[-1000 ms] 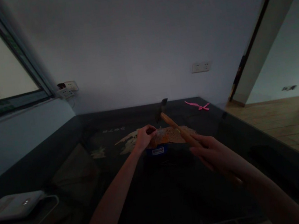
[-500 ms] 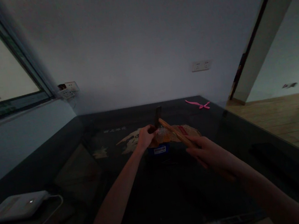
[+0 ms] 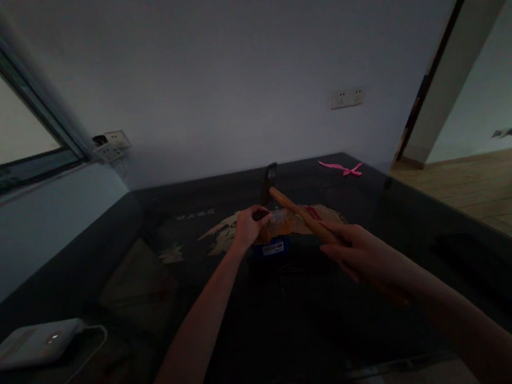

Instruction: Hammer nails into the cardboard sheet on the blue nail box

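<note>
My right hand (image 3: 357, 246) is wrapped round the wooden handle of a hammer (image 3: 304, 215). Its dark metal head rises just beyond my left fingertips. My left hand (image 3: 247, 226) has thumb and fingers pinched at the left end of a brown, paper-like piece (image 3: 325, 212) with red print. Whatever lies in that pinch is too small and dark to make out. The brown piece rests over a blue box (image 3: 272, 248) with a white label. Part of it is hidden behind the hammer handle.
All this stands on a dark glossy table (image 3: 255, 319). A white device (image 3: 32, 345) with a cable lies at the left, a pink ribbon (image 3: 345, 169) at the back right. A dark flat object (image 3: 496, 276) lies near the right edge. A wall closes off the back.
The camera view has tipped slightly, so the scene sits a little higher. The hammer head stands slightly higher above my left hand. Both hands keep their grips.
</note>
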`<state>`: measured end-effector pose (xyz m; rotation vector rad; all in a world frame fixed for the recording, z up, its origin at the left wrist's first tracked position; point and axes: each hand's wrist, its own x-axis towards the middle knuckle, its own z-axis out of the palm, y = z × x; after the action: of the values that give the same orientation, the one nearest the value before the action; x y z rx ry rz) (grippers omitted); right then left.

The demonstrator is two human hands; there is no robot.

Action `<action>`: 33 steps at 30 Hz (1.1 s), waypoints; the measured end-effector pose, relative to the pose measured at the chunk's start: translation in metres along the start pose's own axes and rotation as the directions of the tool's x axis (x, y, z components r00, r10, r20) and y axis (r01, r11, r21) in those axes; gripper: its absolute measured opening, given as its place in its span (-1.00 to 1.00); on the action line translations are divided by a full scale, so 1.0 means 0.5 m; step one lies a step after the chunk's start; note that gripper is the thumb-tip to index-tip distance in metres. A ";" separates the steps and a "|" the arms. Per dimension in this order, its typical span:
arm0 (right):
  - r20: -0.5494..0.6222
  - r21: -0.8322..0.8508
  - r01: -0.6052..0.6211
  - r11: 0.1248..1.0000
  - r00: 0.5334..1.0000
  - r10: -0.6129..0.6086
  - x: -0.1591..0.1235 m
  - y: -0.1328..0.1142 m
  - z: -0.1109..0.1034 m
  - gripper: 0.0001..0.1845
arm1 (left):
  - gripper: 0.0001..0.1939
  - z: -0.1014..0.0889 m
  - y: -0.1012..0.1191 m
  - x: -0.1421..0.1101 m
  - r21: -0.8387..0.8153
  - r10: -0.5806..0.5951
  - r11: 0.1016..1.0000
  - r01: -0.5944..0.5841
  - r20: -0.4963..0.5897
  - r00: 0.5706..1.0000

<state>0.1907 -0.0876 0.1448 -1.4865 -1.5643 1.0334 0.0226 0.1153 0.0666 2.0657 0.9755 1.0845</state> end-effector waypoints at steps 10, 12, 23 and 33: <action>0.025 -0.056 -0.009 0.998 1.000 0.010 -0.002 -0.006 -0.011 -0.41 | -0.92 -0.002 0.010 -0.003 -0.019 -0.014 1.000 0.015 0.018 1.000; 0.022 -0.062 -0.019 0.998 1.000 0.020 -0.002 -0.005 -0.012 -0.40 | -0.92 -0.002 0.010 -0.002 -0.016 -0.017 1.000 0.017 0.016 1.000; 0.034 -0.077 -0.039 0.996 0.999 0.041 0.001 -0.005 -0.025 -0.47 | -0.90 -0.008 0.010 -0.004 0.043 0.005 0.999 -0.006 0.008 1.000; 0.041 -0.047 -0.048 0.998 0.998 0.050 -0.003 -0.016 -0.021 -0.47 | -0.88 -0.005 -0.003 0.000 0.059 0.020 0.998 -0.021 0.024 1.000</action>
<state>0.1970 -0.0887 0.1564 -1.5508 -1.5978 1.0693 0.0199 0.1164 0.0664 2.1358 0.9877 1.0514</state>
